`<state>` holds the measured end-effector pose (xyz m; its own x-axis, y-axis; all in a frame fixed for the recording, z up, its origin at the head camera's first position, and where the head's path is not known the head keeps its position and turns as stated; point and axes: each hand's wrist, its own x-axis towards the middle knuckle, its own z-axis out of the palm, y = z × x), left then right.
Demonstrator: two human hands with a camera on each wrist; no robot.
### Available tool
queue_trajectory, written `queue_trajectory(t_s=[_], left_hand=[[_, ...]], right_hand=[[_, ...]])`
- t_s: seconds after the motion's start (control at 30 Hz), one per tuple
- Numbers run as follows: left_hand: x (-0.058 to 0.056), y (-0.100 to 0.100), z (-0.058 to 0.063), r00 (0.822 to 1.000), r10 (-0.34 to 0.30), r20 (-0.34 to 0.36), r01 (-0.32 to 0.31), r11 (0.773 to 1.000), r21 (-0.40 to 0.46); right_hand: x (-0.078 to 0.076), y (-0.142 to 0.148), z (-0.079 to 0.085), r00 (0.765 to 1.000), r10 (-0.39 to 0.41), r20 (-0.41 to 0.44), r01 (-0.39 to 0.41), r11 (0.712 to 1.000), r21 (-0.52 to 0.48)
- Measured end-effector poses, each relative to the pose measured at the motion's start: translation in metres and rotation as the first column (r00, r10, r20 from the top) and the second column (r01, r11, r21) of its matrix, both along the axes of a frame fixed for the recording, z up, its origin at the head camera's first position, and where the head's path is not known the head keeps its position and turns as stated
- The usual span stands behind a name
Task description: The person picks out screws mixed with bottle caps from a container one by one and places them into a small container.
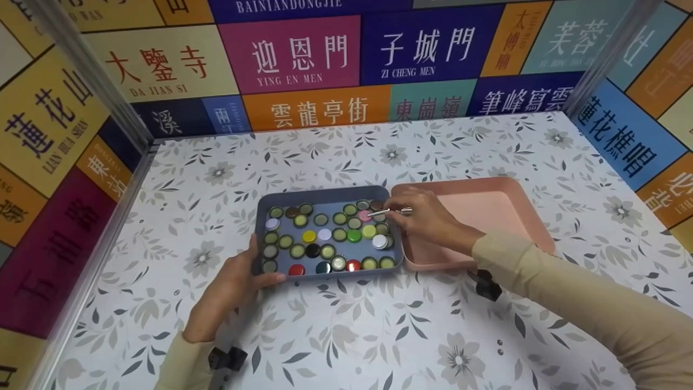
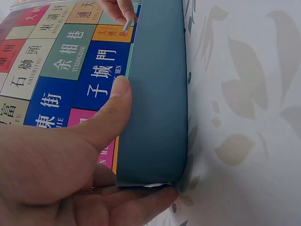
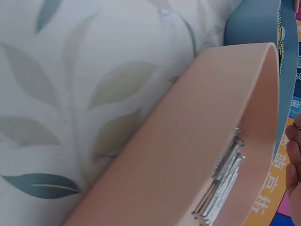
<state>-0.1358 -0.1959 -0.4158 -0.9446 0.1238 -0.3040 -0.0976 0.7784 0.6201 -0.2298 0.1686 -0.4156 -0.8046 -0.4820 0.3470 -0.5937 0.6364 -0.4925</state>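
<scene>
A blue-grey tray [image 1: 295, 200] holds several bottle caps, mostly with pale green insides up, some showing red, yellow, green, white or black tops. My left hand [image 1: 233, 287] grips its near left corner; in the left wrist view, the thumb lies along the outer wall [image 2: 153, 103] and the fingers go round the corner. Over the tray's right side, my right hand [image 1: 425, 211] pinches a thin silver screw [image 1: 398, 210], its tip pointing left above a pink cap [image 1: 365, 215]. Beside it stands a pink tray [image 1: 509, 189]; the right wrist view shows several silver screws [image 3: 225, 174] in it.
Both trays stand side by side on a table [image 1: 346, 336] with a leaf-and-flower cover. Panels [image 1: 303, 54] with coloured lettered blocks enclose the back and both sides. A dark wrist device [image 1: 487, 285] sits under the right forearm, another [image 1: 227, 358] at the left.
</scene>
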Motion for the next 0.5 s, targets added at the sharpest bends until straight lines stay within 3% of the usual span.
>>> queue_trajectory(t_s=[0.5], left_hand=[[0.0, 0.001, 0.002, 0.999, 0.021, 0.028, -0.021, 1.0, 0.018]], right_hand=[[0.009, 0.027, -0.007, 0.994, -0.1, 0.036, 0.101, 0.994, -0.035]])
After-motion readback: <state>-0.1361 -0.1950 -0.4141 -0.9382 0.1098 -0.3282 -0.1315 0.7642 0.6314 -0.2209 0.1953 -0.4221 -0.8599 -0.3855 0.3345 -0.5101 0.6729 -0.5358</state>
